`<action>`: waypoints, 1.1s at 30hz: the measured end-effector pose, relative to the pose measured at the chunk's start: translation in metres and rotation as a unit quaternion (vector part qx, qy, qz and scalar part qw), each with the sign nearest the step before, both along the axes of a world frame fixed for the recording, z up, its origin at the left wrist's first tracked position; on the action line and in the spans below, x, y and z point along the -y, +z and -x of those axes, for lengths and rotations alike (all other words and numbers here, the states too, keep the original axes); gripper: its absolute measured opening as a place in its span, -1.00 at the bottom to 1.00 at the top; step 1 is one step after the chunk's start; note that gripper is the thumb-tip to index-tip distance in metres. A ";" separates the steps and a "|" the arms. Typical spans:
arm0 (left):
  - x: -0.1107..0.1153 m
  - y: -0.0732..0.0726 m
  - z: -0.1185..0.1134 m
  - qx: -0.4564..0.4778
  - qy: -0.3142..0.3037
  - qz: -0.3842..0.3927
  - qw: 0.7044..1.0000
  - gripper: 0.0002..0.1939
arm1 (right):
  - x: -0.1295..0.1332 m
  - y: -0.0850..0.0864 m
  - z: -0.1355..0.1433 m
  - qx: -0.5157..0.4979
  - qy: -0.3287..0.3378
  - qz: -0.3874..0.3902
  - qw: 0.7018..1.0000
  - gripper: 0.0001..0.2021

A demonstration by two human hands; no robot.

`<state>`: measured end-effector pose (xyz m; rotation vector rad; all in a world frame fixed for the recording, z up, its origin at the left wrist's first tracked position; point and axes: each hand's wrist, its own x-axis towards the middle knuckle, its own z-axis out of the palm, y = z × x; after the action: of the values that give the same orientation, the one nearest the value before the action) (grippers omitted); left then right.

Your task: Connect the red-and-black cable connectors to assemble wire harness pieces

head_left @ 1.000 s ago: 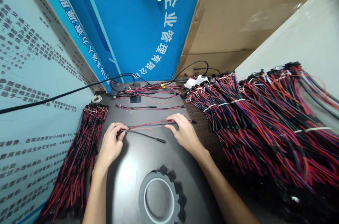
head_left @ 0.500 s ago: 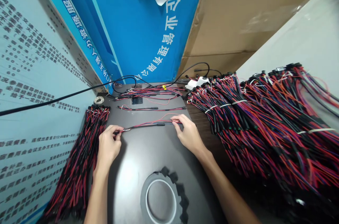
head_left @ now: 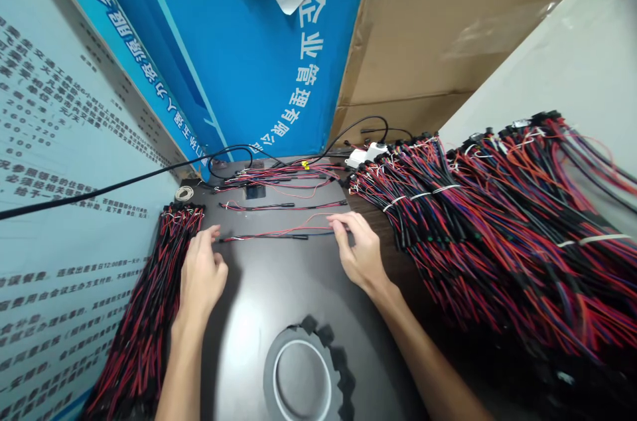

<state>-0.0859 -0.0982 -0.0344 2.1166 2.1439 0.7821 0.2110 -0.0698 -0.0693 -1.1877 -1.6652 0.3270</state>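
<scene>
A thin wire harness [head_left: 269,235] with red and dark wires and a black connector lies across the grey tabletop [head_left: 279,275]. My left hand [head_left: 203,268] is open beside the harness's left end, fingers apart and holding nothing. At the other end, my right hand [head_left: 359,252] has its thumb and fingers pinched on the wires; its fingertips partly hide that end. Just beyond lies another similar harness [head_left: 283,206], roughly parallel. Nearer me, a grey tape roll [head_left: 271,374] rests flat, with dark tape pieces [head_left: 342,358] along its right edge.
Bundled harnesses [head_left: 144,315] stand along the left side, and large tied wire bundles [head_left: 478,228] fill the right. More loose wires [head_left: 283,173] lie at the back, near a white connector [head_left: 365,154]. A black cable [head_left: 124,180] crosses the left. A blue panel [head_left: 239,62] and cardboard [head_left: 413,29] enclose the back.
My left hand has let go of the harness's left end and spread its fingers. That end now lies on the table. My right hand has shifted slightly right; the view has tilted a little.
</scene>
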 end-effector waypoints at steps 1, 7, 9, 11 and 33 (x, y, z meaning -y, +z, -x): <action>-0.001 0.003 -0.002 -0.009 0.016 0.011 1.000 -0.58 | 0.000 0.001 -0.002 -0.011 -0.019 -0.005 1.000 -0.80; -0.018 0.010 -0.008 -0.037 0.153 0.191 0.969 -0.54 | -0.011 -0.007 -0.030 0.051 -0.124 0.053 0.990 -0.76; -0.024 0.003 -0.007 0.018 0.154 0.168 0.973 -0.59 | -0.013 -0.013 -0.039 0.077 -0.113 0.090 0.987 -0.71; -0.029 -0.007 -0.004 0.095 0.141 0.151 0.974 -0.70 | -0.013 -0.019 -0.046 0.109 -0.087 0.116 0.983 -0.63; -0.031 -0.026 -0.005 0.353 0.088 0.040 0.930 -0.80 | -0.021 -0.028 -0.036 -0.043 -0.096 0.080 0.991 -0.76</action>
<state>-0.0809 -0.0674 -0.0600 1.3061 1.9088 1.2110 0.2466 -0.0486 -0.0977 -1.4220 -1.4584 0.3920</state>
